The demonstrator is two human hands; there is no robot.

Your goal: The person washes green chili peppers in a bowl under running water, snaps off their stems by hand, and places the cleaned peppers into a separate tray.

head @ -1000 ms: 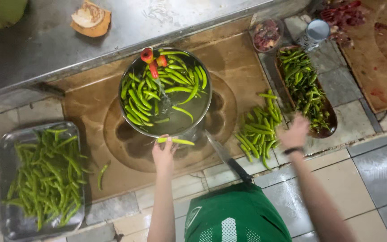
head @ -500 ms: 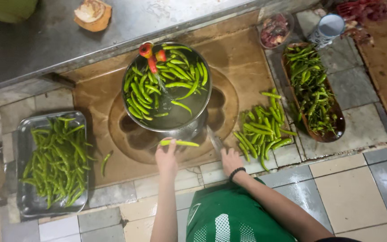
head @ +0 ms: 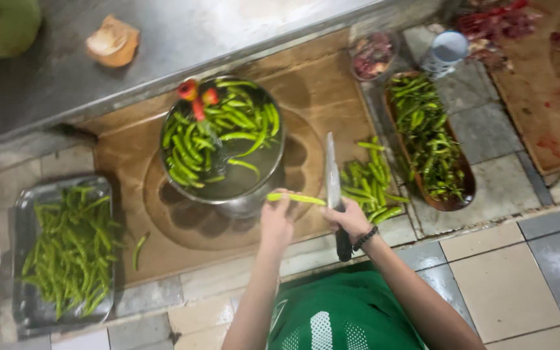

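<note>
My left hand (head: 276,220) pinches one green chili (head: 296,198) and holds it flat just in front of the steel bowl (head: 273,175). That bowl is full of green chilies, with a few red ones at its far rim. My right hand (head: 350,220) grips a black-handled knife (head: 333,175); its blade points away from me, right beside the chili's tip. Both hands hover over the brown wooden board (head: 312,97).
A loose pile of green chilies (head: 367,178) lies right of the knife. A brown oval dish (head: 458,194) of chilies stands further right. A steel tray (head: 27,194) of chilies sits at left, with one stray chili (head: 139,250) beside it. A white cup (head: 445,52) and small bowl (head: 372,55) stand behind.
My right hand left the chili pile at right, came back toward my left hand and now holds the knife with its blade up beside the chili. My left hand stayed put.
</note>
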